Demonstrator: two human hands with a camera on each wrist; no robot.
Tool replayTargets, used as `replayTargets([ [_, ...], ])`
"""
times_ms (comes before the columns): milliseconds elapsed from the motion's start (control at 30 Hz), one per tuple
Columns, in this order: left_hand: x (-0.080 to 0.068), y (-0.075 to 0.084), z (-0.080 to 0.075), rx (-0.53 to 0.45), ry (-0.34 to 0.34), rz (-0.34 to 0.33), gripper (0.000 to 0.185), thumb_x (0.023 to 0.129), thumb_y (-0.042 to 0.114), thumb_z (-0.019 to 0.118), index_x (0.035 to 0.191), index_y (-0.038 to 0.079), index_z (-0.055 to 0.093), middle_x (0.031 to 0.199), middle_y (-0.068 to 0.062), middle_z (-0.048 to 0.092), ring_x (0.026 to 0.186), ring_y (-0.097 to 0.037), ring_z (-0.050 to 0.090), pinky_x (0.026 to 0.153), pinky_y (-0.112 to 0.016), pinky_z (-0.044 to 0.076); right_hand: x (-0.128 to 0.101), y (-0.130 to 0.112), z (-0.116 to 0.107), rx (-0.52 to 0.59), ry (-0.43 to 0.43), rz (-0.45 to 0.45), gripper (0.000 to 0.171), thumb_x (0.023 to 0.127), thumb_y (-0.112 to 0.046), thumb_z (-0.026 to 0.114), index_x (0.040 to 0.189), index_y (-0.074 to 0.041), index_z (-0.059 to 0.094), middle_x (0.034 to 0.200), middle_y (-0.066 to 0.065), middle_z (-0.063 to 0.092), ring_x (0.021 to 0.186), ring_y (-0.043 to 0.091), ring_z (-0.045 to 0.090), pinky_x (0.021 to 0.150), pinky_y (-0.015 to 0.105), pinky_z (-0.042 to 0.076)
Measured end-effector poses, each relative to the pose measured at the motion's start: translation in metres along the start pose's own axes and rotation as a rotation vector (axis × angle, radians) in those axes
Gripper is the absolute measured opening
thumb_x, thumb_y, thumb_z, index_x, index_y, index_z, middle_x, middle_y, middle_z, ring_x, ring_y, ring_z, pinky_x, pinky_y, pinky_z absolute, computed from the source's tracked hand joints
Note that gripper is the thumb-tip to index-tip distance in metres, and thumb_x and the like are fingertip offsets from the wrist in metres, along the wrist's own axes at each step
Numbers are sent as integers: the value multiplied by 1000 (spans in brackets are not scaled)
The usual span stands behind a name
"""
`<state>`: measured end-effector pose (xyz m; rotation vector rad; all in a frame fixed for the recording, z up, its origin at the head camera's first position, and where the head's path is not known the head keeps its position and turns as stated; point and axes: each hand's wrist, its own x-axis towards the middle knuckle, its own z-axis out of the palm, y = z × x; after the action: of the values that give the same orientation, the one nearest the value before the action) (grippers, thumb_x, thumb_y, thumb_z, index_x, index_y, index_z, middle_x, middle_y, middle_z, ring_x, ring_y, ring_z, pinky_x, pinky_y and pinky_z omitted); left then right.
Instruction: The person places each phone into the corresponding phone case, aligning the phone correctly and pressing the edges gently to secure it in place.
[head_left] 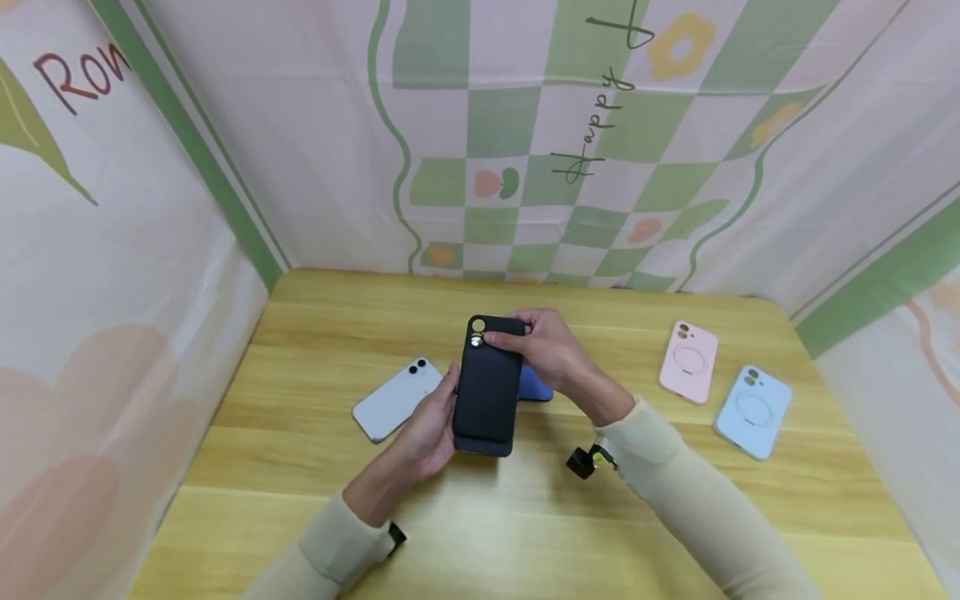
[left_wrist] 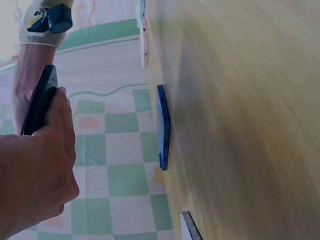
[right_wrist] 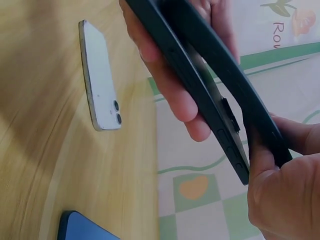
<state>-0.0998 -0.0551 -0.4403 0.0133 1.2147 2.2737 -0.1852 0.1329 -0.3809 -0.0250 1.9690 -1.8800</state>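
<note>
Both hands hold a black phone and its black phone case [head_left: 487, 392] above the table. My left hand [head_left: 429, 433] grips the lower part of the phone along its sides. With thumb and fingers my right hand [head_left: 557, 354] pinches the case at the top, by the camera holes. In the right wrist view a gap shows at the camera end between the phone [right_wrist: 227, 147] and the case [right_wrist: 225, 60], while they come together toward the other end. Below the hands lies a blue phone [head_left: 534, 385], partly hidden. A white phone [head_left: 393, 403] lies left of it.
A pink phone case [head_left: 690, 364] and a light blue one [head_left: 753, 412], each with a ring on its back, lie at the right of the wooden table [head_left: 600, 533]. Printed cloth walls [head_left: 330, 167] stand behind the table and at both sides.
</note>
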Motion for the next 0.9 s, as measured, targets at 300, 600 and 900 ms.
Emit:
replayTargets([
  [300,0,0,2,-18,-39,2,60,117,47,19,170,19,19,170,-15,32,157,-31,29,125,-56,34,1,1,1,-75,4,-5,26,96,-1,76,118,11,70,95,11,78,80,20,76,71,32,66],
  [600,0,-1,2,-4,4,-8,60,118,41,22,169,11,18,168,-18,35,154,-34,36,123,-51,39,0,1,1,-235,10,-2,26,95,-7,80,116,6,72,97,15,79,77,21,76,70,33,66],
  [900,1,-7,2,-8,42,16,62,118,35,28,169,3,11,171,-22,28,157,-35,31,124,-47,38,-1,0,1,-502,35,-93,30,91,-23,86,110,-2,78,83,8,77,66,16,68,59,26,56],
])
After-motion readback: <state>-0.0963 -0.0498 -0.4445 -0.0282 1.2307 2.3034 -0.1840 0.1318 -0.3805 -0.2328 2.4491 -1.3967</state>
